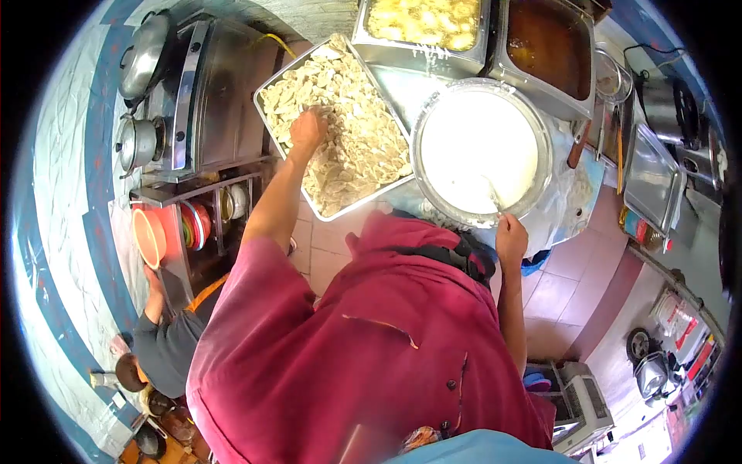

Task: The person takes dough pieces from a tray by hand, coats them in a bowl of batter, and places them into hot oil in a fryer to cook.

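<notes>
A rectangular white tray [362,203] holds a heap of pale, coated food pieces [352,143]. My left hand [309,128] is on the heap near the tray's left side, its fingers curled down and partly hidden, so what they hold cannot be made out. To the right stands a large round metal pot [417,151] of white liquid [475,143]. At the pot's near rim my right hand [511,234] is closed on a thin utensil handle [497,203], whose other end dips into the liquid.
Behind the pot are a fryer with yellow pieces in oil [425,22] and a vat of brown oil [547,46]. A brown-handled tool [577,147] lies right of the pot. Metal trays [654,174] stand far right. Another person's sleeve [164,348] shows at lower left, near an orange basin [149,236].
</notes>
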`<state>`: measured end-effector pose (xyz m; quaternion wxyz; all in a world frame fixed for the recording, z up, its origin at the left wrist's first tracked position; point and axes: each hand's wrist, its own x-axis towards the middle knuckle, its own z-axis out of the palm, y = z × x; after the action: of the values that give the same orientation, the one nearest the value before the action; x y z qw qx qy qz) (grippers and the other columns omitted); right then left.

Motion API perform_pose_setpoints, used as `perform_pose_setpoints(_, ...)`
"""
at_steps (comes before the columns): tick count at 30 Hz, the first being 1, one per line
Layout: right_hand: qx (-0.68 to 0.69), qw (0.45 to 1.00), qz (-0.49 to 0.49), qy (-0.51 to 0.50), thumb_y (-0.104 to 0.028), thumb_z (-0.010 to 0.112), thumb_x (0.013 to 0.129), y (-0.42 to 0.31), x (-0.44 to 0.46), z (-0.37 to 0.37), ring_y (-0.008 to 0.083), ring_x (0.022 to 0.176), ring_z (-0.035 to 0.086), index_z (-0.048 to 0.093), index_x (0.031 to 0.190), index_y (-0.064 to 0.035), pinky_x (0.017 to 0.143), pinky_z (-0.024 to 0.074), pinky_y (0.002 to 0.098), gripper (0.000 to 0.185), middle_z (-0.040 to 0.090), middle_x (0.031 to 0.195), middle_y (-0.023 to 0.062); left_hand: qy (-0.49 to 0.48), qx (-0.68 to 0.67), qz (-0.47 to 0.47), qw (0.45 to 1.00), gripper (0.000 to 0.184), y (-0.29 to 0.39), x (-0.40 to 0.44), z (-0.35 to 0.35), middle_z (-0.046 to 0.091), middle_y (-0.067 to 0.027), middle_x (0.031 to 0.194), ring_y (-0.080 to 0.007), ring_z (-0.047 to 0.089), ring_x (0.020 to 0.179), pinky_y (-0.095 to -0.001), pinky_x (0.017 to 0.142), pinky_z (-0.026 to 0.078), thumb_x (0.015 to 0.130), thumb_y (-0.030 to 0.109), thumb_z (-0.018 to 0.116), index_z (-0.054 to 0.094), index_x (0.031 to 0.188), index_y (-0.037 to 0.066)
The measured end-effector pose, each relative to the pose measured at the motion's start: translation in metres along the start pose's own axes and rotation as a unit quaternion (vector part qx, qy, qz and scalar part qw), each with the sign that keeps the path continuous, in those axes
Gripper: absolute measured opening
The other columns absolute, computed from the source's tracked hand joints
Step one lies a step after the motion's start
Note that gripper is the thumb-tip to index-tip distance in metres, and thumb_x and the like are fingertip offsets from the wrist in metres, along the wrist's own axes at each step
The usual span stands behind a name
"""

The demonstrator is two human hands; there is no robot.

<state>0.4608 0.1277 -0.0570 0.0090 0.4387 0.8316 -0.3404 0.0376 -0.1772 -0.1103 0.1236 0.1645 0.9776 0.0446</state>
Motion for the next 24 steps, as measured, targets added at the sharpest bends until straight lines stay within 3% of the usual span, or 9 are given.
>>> perform_pose_setpoints(3, -0.001, 1.000, -0.012, 0.021, -0.019, 0.053, 0.092, 0.000, -0.005, 0.001, 0.0405, 0.081, 0.064, 0.068, 0.101, -0.0041, 0.070, 0.0487, 0.0435, 0.024, 0.066, 0.088, 0.0225, -0.027, 0.012, -0.026, 0.999, 0.037, -0.005, 0.011, 0.005, 0.068, -0.0201, 0.104, -0.0375, 0.066, 0.096, -0.0471, 0.082, 0.052, 0.083, 0.024, 0.061, 0.062, 0.118, 0.009)
perform_pose_setpoints(8, 0.002, 1.000, 0.003, 0.017, -0.021, 0.053, 0.091, 0.010, -0.011, 0.005, 0.0416, 0.080, 0.063, 0.068, 0.097, -0.0043, 0.069, 0.0484, 0.0445, 0.023, 0.066, 0.088, 0.0230, 0.008, 0.008, 0.027, 1.000, 0.038, -0.002, -0.008, 0.000, 0.068, -0.0208, 0.101, -0.0392, 0.066, 0.093, -0.0472, 0.081, 0.052, 0.082, 0.020, 0.058, 0.061, 0.119, 0.009)
perform_pose_setpoints(11, -0.021, 0.997, -0.006, 0.075, -0.023, 0.054, 0.090, 0.019, -0.013, 0.012, 0.0426, 0.077, 0.062, 0.067, 0.090, -0.0056, 0.068, 0.0484, 0.0464, 0.022, 0.065, 0.082, 0.0220, 0.021, 0.013, 0.032, 0.999, 0.036, -0.007, -0.008, 0.015, 0.068, -0.0216, 0.100, -0.0399, 0.066, 0.092, -0.0468, 0.081, 0.052, 0.082, 0.022, 0.059, 0.062, 0.116, 0.009)
perform_pose_setpoints(14, -0.097, 0.994, 0.026, 0.030, -0.024, 0.054, 0.090, 0.010, -0.008, -0.008, 0.0433, 0.076, 0.061, 0.065, 0.090, -0.0037, 0.064, 0.0469, 0.0458, 0.023, 0.064, 0.080, 0.0221, -0.064, 0.039, 0.013, 0.997, 0.035, 0.017, -0.016, -0.010, 0.068, -0.0232, 0.098, -0.0400, 0.066, 0.091, -0.0471, 0.078, 0.052, 0.082, 0.024, 0.060, 0.062, 0.113, 0.009)
perform_pose_setpoints(15, -0.123, 0.991, 0.025, 0.044, -0.026, 0.053, 0.091, 0.008, -0.006, -0.012, 0.0445, 0.075, 0.061, 0.064, 0.086, -0.0070, 0.064, 0.0472, 0.0486, 0.023, 0.064, 0.079, 0.0210, -0.055, 0.051, 0.041, 0.996, 0.036, 0.000, -0.003, 0.015, 0.069, -0.0224, 0.096, -0.0395, 0.066, 0.089, -0.0478, 0.075, 0.052, 0.081, 0.026, 0.061, 0.061, 0.113, 0.009)
perform_pose_setpoints(19, -0.208, 0.973, 0.067, 0.071, -0.029, 0.050, 0.091, 0.004, 0.001, -0.031, 0.0442, 0.073, 0.064, 0.066, 0.082, -0.0102, 0.066, 0.0506, 0.0521, 0.026, 0.066, 0.077, 0.0216, -0.047, 0.045, 0.074, 0.995, 0.049, -0.001, -0.002, 0.013, 0.070, -0.0182, 0.098, -0.0383, 0.067, 0.086, -0.0483, 0.074, 0.052, 0.080, 0.030, 0.064, 0.057, 0.125, 0.010)
perform_pose_setpoints(20, -0.214, 0.972, 0.064, 0.076, -0.029, 0.050, 0.090, 0.004, 0.000, -0.033, 0.0436, 0.073, 0.065, 0.066, 0.082, -0.0105, 0.066, 0.0509, 0.0519, 0.026, 0.066, 0.077, 0.0213, -0.039, 0.058, 0.013, 0.997, 0.051, 0.007, -0.001, 0.012, 0.070, -0.0182, 0.098, -0.0387, 0.066, 0.088, -0.0481, 0.075, 0.052, 0.079, 0.027, 0.064, 0.057, 0.127, 0.011)
perform_pose_setpoints(21, -0.219, 0.971, 0.058, 0.080, -0.028, 0.050, 0.090, 0.004, 0.000, -0.034, 0.0429, 0.073, 0.065, 0.066, 0.081, -0.0107, 0.065, 0.0512, 0.0518, 0.026, 0.067, 0.077, 0.0210, -0.021, 0.003, 0.064, 0.998, 0.052, -0.028, 0.018, 0.045, 0.069, -0.0192, 0.098, -0.0392, 0.066, 0.090, -0.0484, 0.076, 0.051, 0.079, 0.023, 0.064, 0.057, 0.129, 0.012)
perform_pose_setpoints(24, -0.268, 0.961, 0.069, 0.007, -0.025, 0.049, 0.089, 0.016, 0.003, -0.013, 0.0417, 0.071, 0.066, 0.067, 0.080, -0.0101, 0.066, 0.0517, 0.0517, 0.024, 0.067, 0.076, 0.0212, 0.037, 0.017, 0.126, 0.991, 0.051, -0.018, 0.013, 0.036, 0.069, -0.0213, 0.094, -0.0402, 0.065, 0.088, -0.0482, 0.076, 0.051, 0.078, 0.020, 0.062, 0.057, 0.127, 0.007)
